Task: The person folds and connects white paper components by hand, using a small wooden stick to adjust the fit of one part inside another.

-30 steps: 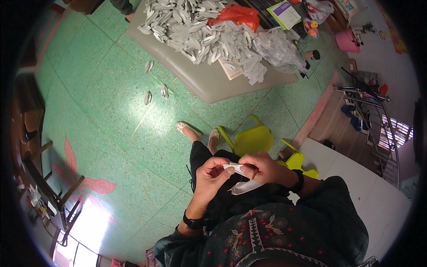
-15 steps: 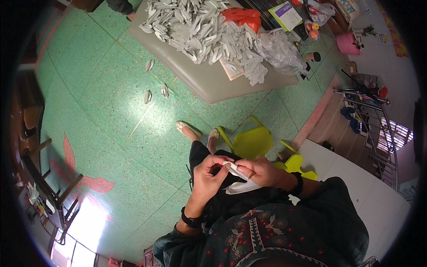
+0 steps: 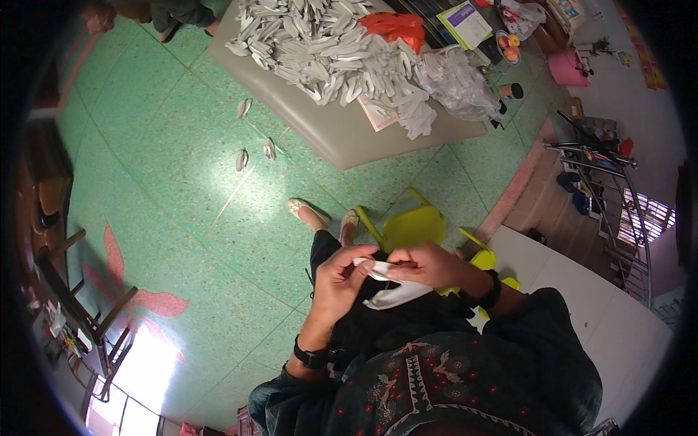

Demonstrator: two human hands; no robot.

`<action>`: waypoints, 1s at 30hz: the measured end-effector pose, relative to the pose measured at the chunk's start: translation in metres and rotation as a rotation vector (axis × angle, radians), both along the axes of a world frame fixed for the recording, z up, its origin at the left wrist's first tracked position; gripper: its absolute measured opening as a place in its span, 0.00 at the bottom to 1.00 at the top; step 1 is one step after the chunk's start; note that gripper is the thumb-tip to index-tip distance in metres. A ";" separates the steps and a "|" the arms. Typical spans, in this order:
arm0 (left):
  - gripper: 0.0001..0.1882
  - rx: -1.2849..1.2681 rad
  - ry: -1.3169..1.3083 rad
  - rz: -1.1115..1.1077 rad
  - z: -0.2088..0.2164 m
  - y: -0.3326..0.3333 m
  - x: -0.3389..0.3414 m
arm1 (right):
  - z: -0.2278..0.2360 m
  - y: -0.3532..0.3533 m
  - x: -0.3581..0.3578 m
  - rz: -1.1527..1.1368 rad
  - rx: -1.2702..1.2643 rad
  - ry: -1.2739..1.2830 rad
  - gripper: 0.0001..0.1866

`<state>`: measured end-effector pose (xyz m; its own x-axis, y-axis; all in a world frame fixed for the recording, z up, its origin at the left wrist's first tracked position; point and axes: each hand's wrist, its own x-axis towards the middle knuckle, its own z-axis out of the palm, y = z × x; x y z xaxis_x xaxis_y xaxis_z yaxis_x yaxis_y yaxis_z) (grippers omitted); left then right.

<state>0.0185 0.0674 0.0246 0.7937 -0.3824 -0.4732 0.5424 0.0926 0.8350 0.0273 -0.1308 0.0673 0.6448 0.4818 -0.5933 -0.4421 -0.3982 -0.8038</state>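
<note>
- A white strip-like piece [image 3: 391, 285], soft and curved, is held over the lap, in front of the dark patterned top, between the two hands.
- The left hand [image 3: 342, 280] is closed on the piece's upper left end, with the thumb and fingertips pinched on it; a black watch [image 3: 311, 356] is worn on that wrist.
- The right hand [image 3: 429, 265] is curled round the piece from the right, its fingers closed on the upper edge; a dark band [image 3: 491, 291] is seen on that wrist.
- The lower part of the piece hangs beneath the hands against the dark clothing.
- Just beyond the hands, a small yellow chair [image 3: 411, 227] stands on the green floor [image 3: 174, 218], with two feet in light shoes [image 3: 309, 212] beside it.
- Farther off, a grey worktop [image 3: 349, 142] is heaped with a pile of similar white pieces [image 3: 327, 58].
- An orange bag [image 3: 396, 27] and a crumpled clear plastic bag [image 3: 454, 83] lie at the pile's right side.
- Three stray white pieces [image 3: 243, 156] lie on the floor near the worktop's near edge.
- A white surface [image 3: 603, 320] is seen at the person's right.
</note>
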 end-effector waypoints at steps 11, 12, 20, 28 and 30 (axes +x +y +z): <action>0.06 -0.043 0.130 -0.231 -0.027 0.006 -0.010 | -0.029 -0.029 -0.005 -0.296 -0.054 0.009 0.06; 0.05 -0.085 0.159 -0.163 -0.029 0.003 -0.013 | -0.029 -0.027 -0.004 -0.267 -0.065 -0.012 0.06; 0.03 0.198 -0.282 -0.096 -0.018 -0.010 -0.025 | -0.026 -0.020 0.004 -0.276 -0.067 -0.023 0.06; 0.10 0.441 -0.296 -0.164 -0.011 -0.030 -0.033 | -0.031 -0.007 0.011 -0.142 0.013 0.113 0.09; 0.12 0.321 -0.241 -0.041 -0.014 -0.030 -0.033 | -0.023 -0.009 0.013 -0.192 0.027 0.241 0.09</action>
<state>-0.0146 0.0376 0.0101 0.8838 -0.2790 -0.3756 0.3252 -0.2107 0.9219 0.0402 -0.1394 0.0441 0.5681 0.3820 -0.7289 -0.6863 -0.2689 -0.6758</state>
